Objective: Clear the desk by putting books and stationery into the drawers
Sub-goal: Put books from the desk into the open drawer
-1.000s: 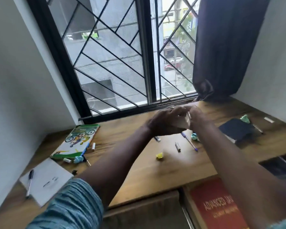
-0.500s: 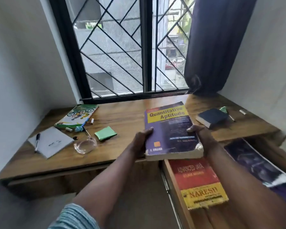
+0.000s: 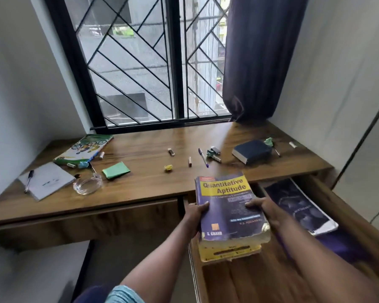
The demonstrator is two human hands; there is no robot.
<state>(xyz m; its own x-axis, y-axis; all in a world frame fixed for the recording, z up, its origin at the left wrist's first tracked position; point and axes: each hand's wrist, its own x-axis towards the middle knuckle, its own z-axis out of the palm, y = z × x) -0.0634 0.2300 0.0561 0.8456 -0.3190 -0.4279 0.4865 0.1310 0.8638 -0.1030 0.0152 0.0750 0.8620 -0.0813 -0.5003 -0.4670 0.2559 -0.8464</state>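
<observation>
A thick purple and yellow "Quantitative Aptitude" book sits low over the open drawer, on top of another book whose yellow edge shows beneath. My left hand grips its left edge and my right hand grips its right side. A dark magazine lies in the drawer's right half. On the desk lie a dark blue book, a green illustrated book, a white notepad with a pen, a green sticky pad and several pens and markers.
A glass ashtray stands near the desk's front left. A small yellow crumpled scrap lies mid-desk. The barred window and a dark curtain are behind. White walls close both sides. The left drawer front is shut.
Both hands have brought the purple book down from above the desk edge into the open drawer, onto the red and yellow book. The view pulled back.
</observation>
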